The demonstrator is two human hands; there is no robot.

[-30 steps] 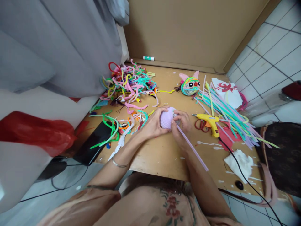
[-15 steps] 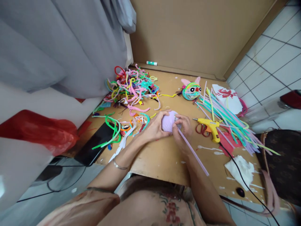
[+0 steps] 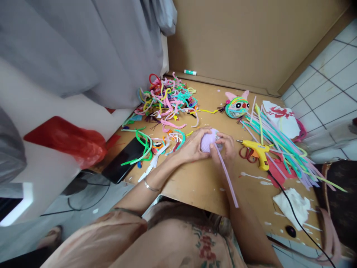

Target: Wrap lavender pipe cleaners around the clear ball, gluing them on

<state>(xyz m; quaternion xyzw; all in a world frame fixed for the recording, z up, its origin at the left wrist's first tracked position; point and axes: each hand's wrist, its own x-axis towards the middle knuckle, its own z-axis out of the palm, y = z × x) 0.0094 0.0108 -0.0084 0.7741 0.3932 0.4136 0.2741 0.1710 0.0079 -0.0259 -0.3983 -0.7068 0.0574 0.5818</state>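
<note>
Both hands meet around a ball wrapped in lilac pipe cleaner (image 3: 208, 141), over the front middle of the table. My left hand (image 3: 193, 144) is closed around its left side. At the right side, the fingers of my right hand (image 3: 224, 147) press a loose lilac pipe cleaner (image 3: 227, 178) against the ball; its free end slants down toward my right forearm. Part of the ball on the right is greyish and half hidden by my fingers. Behind stands a finished-looking striped ball figure (image 3: 237, 107) with pink ears, eyes and a red nose.
A yellow glue gun (image 3: 258, 152) lies right of my hands, beside red-handled scissors (image 3: 247, 154) and a bundle of straight pipe cleaners (image 3: 287, 145). At left are a tangled pile of pipe cleaners (image 3: 167, 98) and a black phone (image 3: 122, 162). A white tissue (image 3: 292, 204) lies front right.
The view has shifted, so the table's things sit further right. Both hands still hold the ball; the loose pipe cleaner's free end now hangs more steeply.
</note>
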